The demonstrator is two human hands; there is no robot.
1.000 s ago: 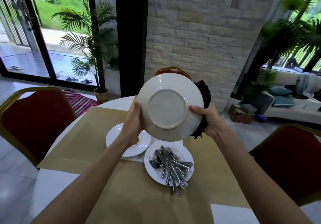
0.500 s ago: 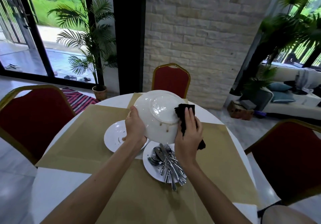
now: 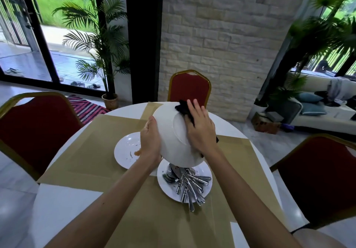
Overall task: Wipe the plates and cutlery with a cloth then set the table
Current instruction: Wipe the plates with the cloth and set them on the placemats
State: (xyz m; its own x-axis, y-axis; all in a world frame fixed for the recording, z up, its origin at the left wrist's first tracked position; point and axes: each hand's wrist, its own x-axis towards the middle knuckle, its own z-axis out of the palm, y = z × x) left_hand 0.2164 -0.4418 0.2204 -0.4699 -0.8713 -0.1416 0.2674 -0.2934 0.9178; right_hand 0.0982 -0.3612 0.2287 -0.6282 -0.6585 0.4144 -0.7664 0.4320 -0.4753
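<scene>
Head camera: my left hand (image 3: 150, 141) curls round the rim of the white plate (image 3: 169, 132), tilted above the middle of the table (image 3: 63, 205). My right hand (image 3: 200, 130), fingers straight and together, presses the black cloth (image 3: 183, 108) onto its underside.

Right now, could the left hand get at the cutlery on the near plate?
Probably not freely: the left hand grips the raised plate, which hangs over part of the cutlery.

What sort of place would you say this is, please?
Most likely a home dining area opening onto a lounge: a round table with red chairs around it, a sofa with cushions at the right, and glass doors with a potted palm beside them.
</scene>
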